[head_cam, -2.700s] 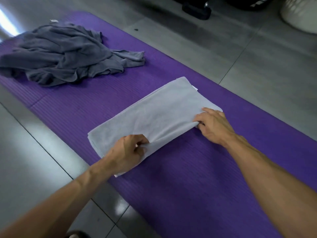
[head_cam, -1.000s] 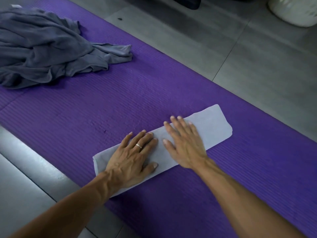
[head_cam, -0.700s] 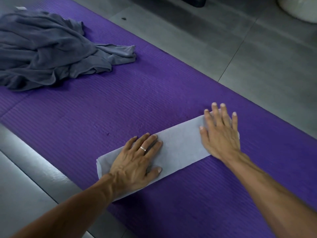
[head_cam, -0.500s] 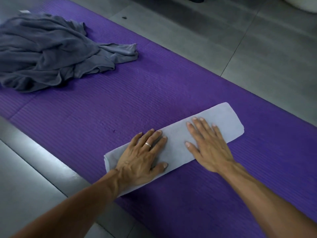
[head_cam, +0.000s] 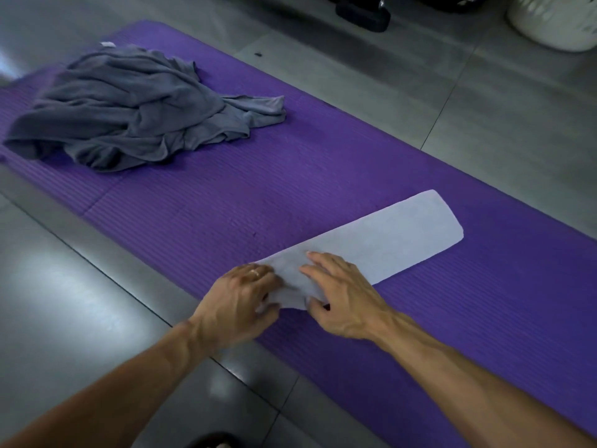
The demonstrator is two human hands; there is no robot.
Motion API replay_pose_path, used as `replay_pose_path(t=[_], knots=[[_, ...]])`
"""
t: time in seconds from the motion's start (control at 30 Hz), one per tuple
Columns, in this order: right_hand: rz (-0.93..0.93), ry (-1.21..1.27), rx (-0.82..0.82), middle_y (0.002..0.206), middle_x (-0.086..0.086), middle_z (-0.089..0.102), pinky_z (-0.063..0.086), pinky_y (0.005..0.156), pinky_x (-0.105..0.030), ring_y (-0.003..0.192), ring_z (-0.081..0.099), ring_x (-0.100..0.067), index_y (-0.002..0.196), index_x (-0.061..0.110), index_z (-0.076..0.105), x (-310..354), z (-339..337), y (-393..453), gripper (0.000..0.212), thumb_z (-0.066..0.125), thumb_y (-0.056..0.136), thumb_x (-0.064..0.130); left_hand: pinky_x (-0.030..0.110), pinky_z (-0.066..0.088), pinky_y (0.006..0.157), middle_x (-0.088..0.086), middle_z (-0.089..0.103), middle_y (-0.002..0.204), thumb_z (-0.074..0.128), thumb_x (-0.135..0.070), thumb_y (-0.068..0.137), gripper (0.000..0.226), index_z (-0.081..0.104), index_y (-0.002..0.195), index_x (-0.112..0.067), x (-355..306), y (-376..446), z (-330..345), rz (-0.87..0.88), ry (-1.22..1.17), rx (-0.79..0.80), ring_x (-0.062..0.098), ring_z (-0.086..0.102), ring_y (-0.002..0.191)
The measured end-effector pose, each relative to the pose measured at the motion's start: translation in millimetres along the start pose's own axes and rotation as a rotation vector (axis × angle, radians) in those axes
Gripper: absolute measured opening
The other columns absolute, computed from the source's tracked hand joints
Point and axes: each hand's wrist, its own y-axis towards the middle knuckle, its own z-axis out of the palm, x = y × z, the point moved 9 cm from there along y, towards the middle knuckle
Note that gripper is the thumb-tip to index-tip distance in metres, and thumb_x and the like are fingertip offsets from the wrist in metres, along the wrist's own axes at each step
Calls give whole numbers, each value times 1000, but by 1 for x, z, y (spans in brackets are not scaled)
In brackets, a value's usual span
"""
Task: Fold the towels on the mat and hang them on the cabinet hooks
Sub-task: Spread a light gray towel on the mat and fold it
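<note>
On the purple mat [head_cam: 323,176], the folded light towel [head_cam: 381,240] lies as a long strip. The left hand [head_cam: 239,302] and right hand [head_cam: 342,302] both grip its near end. A crumpled grey towel pile [head_cam: 129,108] sits at the mat's far-left end.

Near end of the towel [head_cam: 371,250] hidden under the left hand [head_cam: 235,305] and right hand [head_cam: 342,299], left fingertips blurred, grip unclear, white basket [head_cam: 559,21] cut off at the top right corner, mat [head_cam: 290,176] running past the left and right edges.
</note>
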Motion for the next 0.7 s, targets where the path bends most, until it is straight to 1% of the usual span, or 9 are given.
replay_pose_path(t=[0.07, 0.17, 0.23, 0.3, 0.37, 0.47, 0.57, 0.63, 0.7], knots=[[-15, 141, -13, 151, 5, 35, 31, 112, -34, 138, 33, -12, 142, 22, 43, 14, -8, 5, 65, 55, 80, 39, 34, 55, 61, -4, 68, 79, 47, -34, 77, 31, 64, 98, -19, 7, 16, -14, -129, -95, -17, 16, 64, 67], [41, 340, -55, 123, 13, 55, 51, 90, -31, 108, 55, -6, 125, 27, 50, 20, -23, 17, 49, 66, 80, 36, 28, 49, 57, -11, 63, 76, 53, -37, 82, 18, 55, 97, -27, 24, 39, -26, -300, -252, -14, 6, 61, 65], [111, 347, -115, 95, 6, 63, 53, 73, -37, 83, 59, -11, 102, 19, 55, 18, -37, 22, 29, 69, 83, 35, 16, 41, 55, -14, 61, 73, 65, -35, 82, 19, 53, 96, -32, 30, 50, -30, -368, -414, -9, -1, 59, 65], [153, 332, -116, 80, 3, 61, 49, 64, -36, 71, 57, -14, 89, 16, 53, 12, -46, 22, 28, 68, 86, 39, 15, 44, 57, -11, 66, 74, 70, -49, 76, 32, 58, 98, -30, 35, 58, -35, -408, -564, -67, -1, 60, 66], [189, 346, -116, 76, 7, 59, 44, 60, -28, 68, 54, -11, 85, 19, 53, 4, -57, 14, 25, 65, 89, 41, 23, 48, 69, -6, 70, 85, 63, -66, 67, 50, 65, 95, -24, 50, 61, -32, -551, -895, -178, 5, 64, 76], [333, 576, -223, 88, 7, 69, 51, 71, -29, 79, 64, -8, 97, 18, 63, -28, -75, -13, 19, 60, 94, 36, 34, 45, 79, 9, 68, 102, 55, -74, 72, 66, 66, 101, -15, 46, 66, 6, -775, -1489, -96, 19, 63, 87], [467, 1140, -378, 105, 4, 74, 55, 86, -33, 99, 69, -11, 113, 18, 66, -63, -81, -43, 20, 54, 99, 27, 39, 46, 92, 9, 66, 110, 45, -76, 73, 74, 68, 107, -14, 7, 84, 38, -711, -1631, 97, 23, 62, 102], [536, 1468, -479, 111, 1, 73, 54, 89, -36, 105, 68, -15, 119, 16, 63, -83, -81, -60, 24, 52, 99, 23, 36, 44, 100, -6, 68, 118, 46, -73, 80, 64, 65, 116, -24, -29, 97, 50, -548, -1464, 247, 13, 61, 114], [614, 1634, -572, 114, -2, 72, 53, 90, -40, 106, 68, -19, 121, 15, 62, -104, -79, -76, 26, 51, 99, 21, 23, 47, 94, -13, 67, 119, 66, -51, 84, 46, 59, 123, -27, -64, 109, 56, -337, -1217, 354, 2, 60, 114]])
